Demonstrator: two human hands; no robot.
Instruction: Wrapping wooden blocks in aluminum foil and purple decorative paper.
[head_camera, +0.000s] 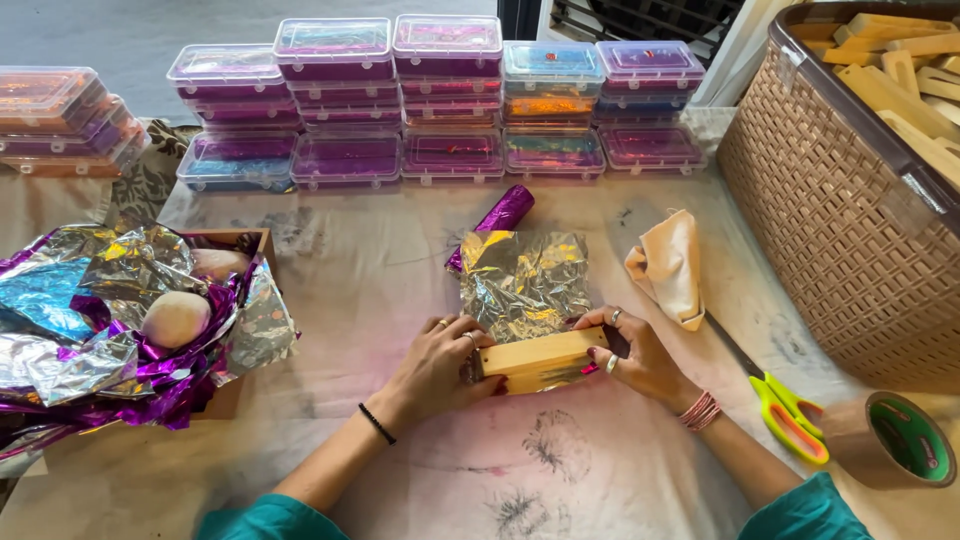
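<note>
A small wooden block (540, 359) lies on the near edge of a crinkled sheet of silver foil (522, 280) on the stained table cloth. My left hand (440, 365) grips the block's left end. At the block's right end my right hand (640, 358), with rings and bangles, holds it the same way. A purple foil roll (503, 214) sticks out from under the sheet's far left corner.
Stacks of clear plastic boxes (450, 100) with purple and coloured contents line the far edge. A heap of foil with pale round lumps (176, 318) sits left. Right: a beige cloth (668, 265), green-handled scissors (790, 412), a tape roll (905, 440), a woven basket (840, 200) of wooden blocks.
</note>
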